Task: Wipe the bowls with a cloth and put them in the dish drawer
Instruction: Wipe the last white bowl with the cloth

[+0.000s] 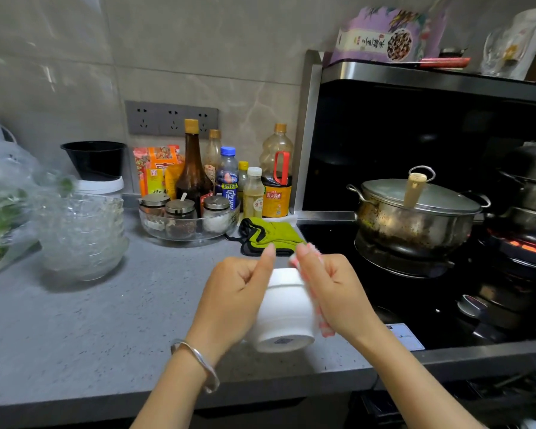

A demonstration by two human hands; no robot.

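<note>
Bowl [287, 311] held above tabletop [106, 320] near front edge, base toward camera. Left hand [232, 292] fingers curled round bowl wall. Right hand [334, 289] fingers clenched on cloth [325, 329], pressing it to opposite wall. Bowl looks ceramic: stiff, smooth, breakable, probably slippery. Grip by wall.

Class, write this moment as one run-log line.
phase: wiping | left hand: holds white bowl | right hand: grips pink cloth against bowl
</note>
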